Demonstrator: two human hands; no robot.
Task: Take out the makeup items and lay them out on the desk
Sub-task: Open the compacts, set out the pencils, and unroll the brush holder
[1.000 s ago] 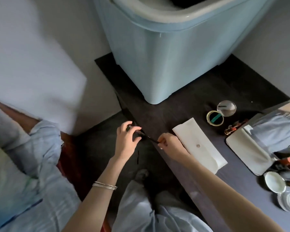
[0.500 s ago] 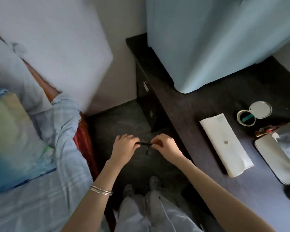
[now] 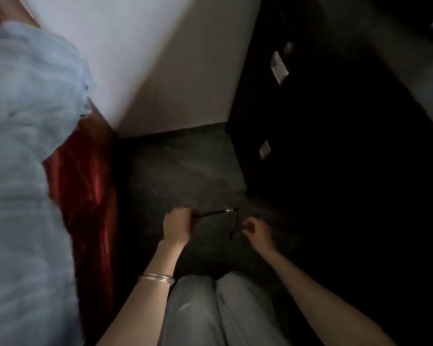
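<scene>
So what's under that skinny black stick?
Dark floor lies below the stick. The left hand covers one end. A thin dark piece hangs by the right hand.

Pencil [image 3: 211, 213]: black, silver band near tip
Bangles [image 3: 156, 279]: silver
Trousers [image 3: 210, 310]: pale grey
Bedsheet [image 3: 23, 146]: light blue
Bed base [image 3: 85, 171]: red
Floor [image 3: 185, 166]: dark grey
Desk [image 3: 323, 146]: black

Both forearms are bare with no sleeves showing, the left wrist has a little stack of thin silver bangles [image 3: 156, 279] on it, and down at the bottom you can see legs in loose pale grey trousers [image 3: 205, 310] with soft creases near the knees.
</scene>
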